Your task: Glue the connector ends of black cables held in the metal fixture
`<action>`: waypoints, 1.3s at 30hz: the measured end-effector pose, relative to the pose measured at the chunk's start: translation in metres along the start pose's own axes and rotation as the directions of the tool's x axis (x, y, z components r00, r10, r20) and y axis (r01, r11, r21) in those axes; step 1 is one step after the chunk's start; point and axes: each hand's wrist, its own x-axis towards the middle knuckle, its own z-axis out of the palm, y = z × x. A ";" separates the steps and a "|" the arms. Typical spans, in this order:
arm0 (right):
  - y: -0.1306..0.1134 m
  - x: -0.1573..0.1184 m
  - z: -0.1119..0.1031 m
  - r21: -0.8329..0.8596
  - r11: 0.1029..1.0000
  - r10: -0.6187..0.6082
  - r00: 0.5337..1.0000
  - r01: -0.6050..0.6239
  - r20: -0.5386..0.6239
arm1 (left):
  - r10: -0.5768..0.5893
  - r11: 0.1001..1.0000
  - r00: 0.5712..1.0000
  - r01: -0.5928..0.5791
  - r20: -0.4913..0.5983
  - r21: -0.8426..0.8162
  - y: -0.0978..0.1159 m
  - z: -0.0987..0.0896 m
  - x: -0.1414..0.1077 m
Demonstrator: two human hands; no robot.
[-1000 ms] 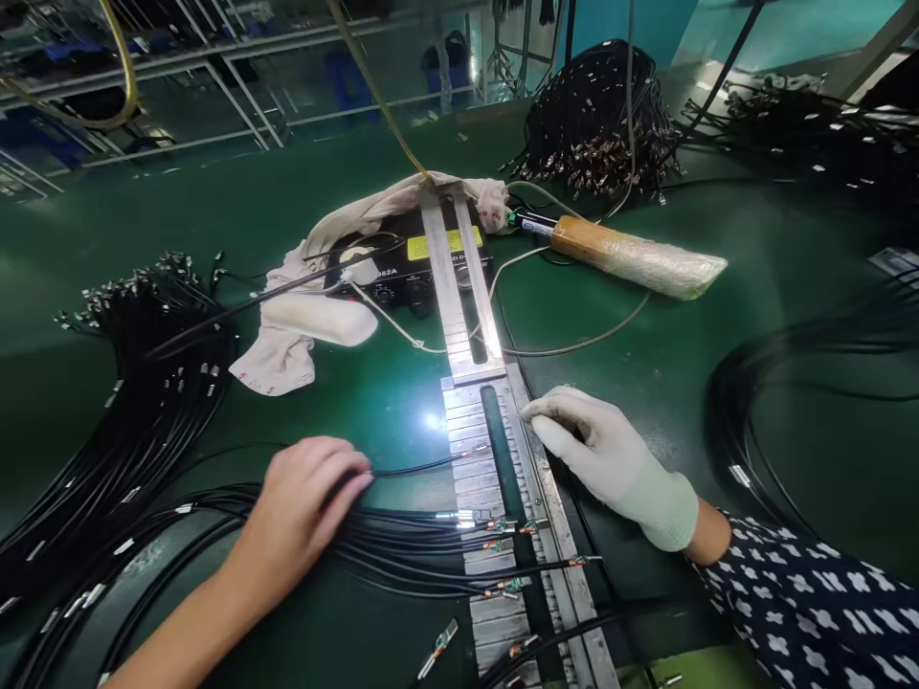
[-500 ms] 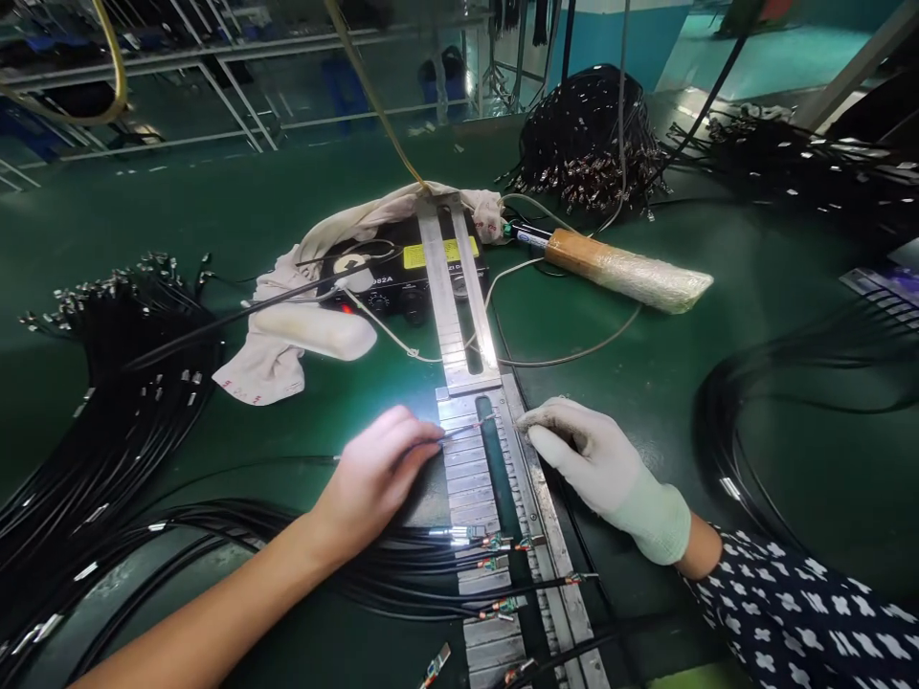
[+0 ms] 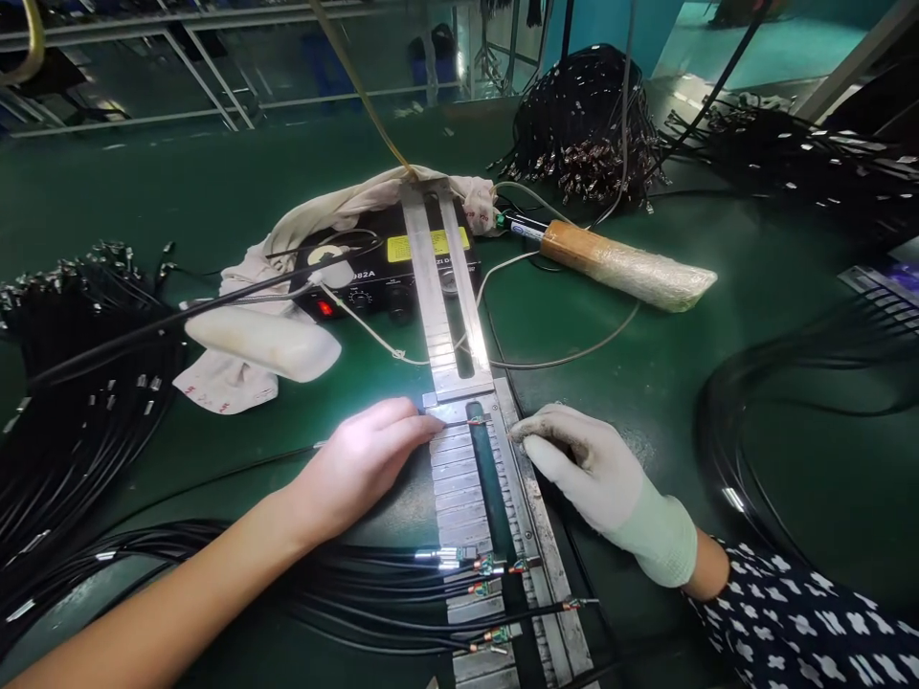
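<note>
Bare, my left hand (image 3: 380, 450) pinches a thin black cable near its end, at the left edge of a slotted metal fixture (image 3: 459, 469). The cable's stripped end, with small coloured wires (image 3: 478, 420), lies across the slot at the fixture's upper part. On the fixture's right side is my right hand (image 3: 581, 459) in a white glove, thumb and forefinger brought together at the rail; whatever is between the fingertips is too small to make out. Several black cables (image 3: 388, 593) with exposed wire ends and metal connectors lie across the lower fixture.
Behind the fixture sits a black control box (image 3: 373, 287) with a white cloth (image 3: 244, 383) around it. A wrapped handle tool (image 3: 624, 268) lies at the right. Cable bundles rest at the left (image 3: 78, 383), the back (image 3: 589, 124) and the right (image 3: 732, 411).
The camera view has shifted slightly. The cable end in my left hand now lies level across the slot, its coloured wires nearer the right rail. My right hand stays beside the rail.
</note>
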 end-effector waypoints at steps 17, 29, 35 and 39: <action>-0.004 0.023 0.016 -0.372 0.923 -0.132 0.989 0.098 -0.066 | 0.049 0.980 0.998 -0.039 -0.047 0.195 0.008 0.007 -0.001; -0.002 -0.041 0.008 -0.196 0.981 0.002 0.999 -0.008 -0.032 | -0.058 0.995 0.991 0.067 -0.119 0.070 0.028 0.018 -0.041; -0.004 -0.038 0.012 -0.213 0.977 -0.013 0.999 0.003 -0.045 | -0.045 0.931 0.998 0.056 -0.038 0.361 0.038 0.019 -0.051; -0.005 -0.031 0.014 -0.217 0.975 -0.047 0.998 0.038 -0.037 | -0.035 0.957 0.999 0.037 -0.012 0.288 0.042 0.015 -0.038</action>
